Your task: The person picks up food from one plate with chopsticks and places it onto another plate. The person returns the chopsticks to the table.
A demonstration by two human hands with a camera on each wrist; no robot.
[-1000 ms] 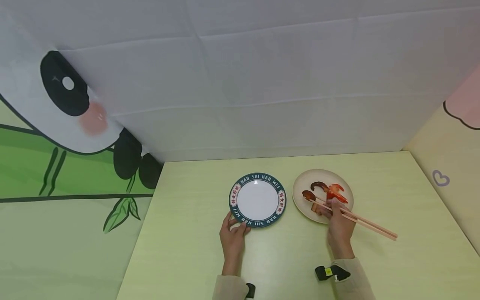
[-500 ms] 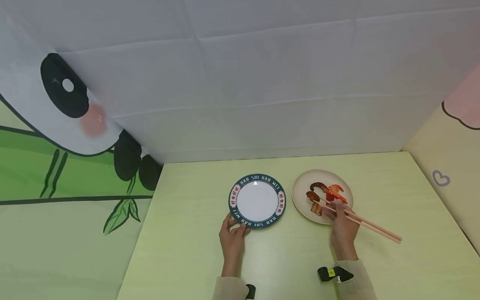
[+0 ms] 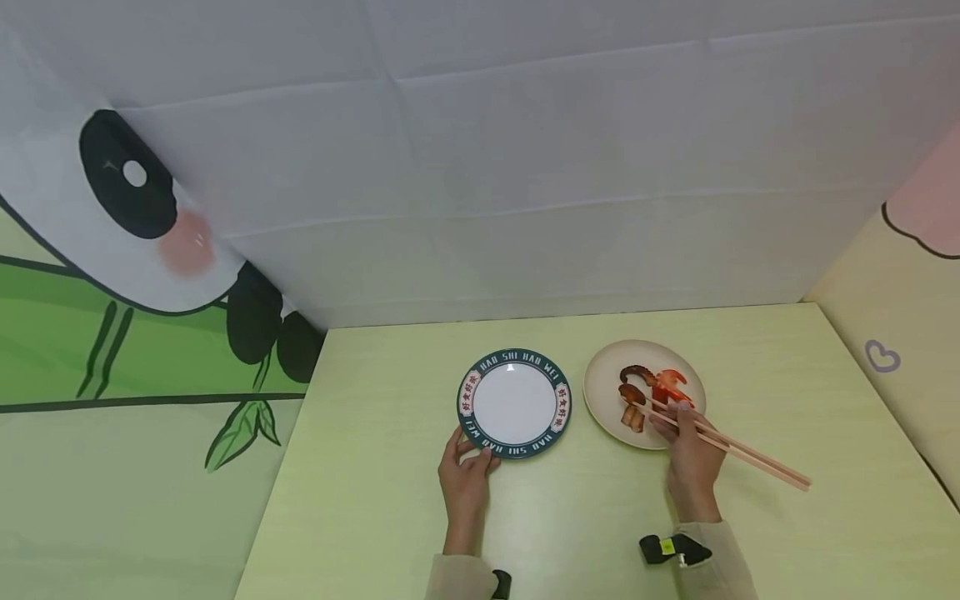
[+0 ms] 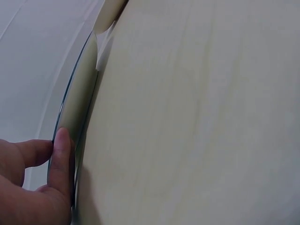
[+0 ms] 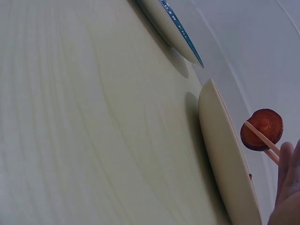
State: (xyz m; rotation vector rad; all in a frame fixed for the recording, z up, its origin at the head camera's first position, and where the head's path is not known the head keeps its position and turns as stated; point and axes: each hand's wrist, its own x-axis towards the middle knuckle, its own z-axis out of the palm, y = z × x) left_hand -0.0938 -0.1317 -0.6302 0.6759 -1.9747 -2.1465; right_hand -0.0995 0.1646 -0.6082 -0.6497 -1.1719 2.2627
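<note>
My left hand (image 3: 465, 479) pinches the near rim of a white plate (image 3: 513, 403) with a dark green lettered border. In the left wrist view the left thumb (image 4: 61, 154) lies against this plate's edge. My right hand (image 3: 690, 454) holds a pair of wooden chopsticks (image 3: 750, 454) slanting over a beige plate (image 3: 600, 392). Between their tips is a brown mushroom cap (image 5: 262, 129), raised above that plate in the right wrist view. On the beige plate lie a dark curled tentacle-like piece (image 3: 636, 370), a red-orange piece (image 3: 670, 383) and a browned, ridged chunk (image 3: 632, 418).
Both plates stand on a pale yellow-green table (image 3: 375, 467), side by side with a narrow gap. A white cloth wall (image 3: 525, 208) rises behind the table. A cream panel (image 3: 900, 400) borders it on the right, and a printed green panel (image 3: 150, 350) on the left.
My right hand has shifted a little right and toward me with the chopsticks, and the mushroom cap has moved rightward above the beige plate. My left hand stays at the green-bordered plate.
</note>
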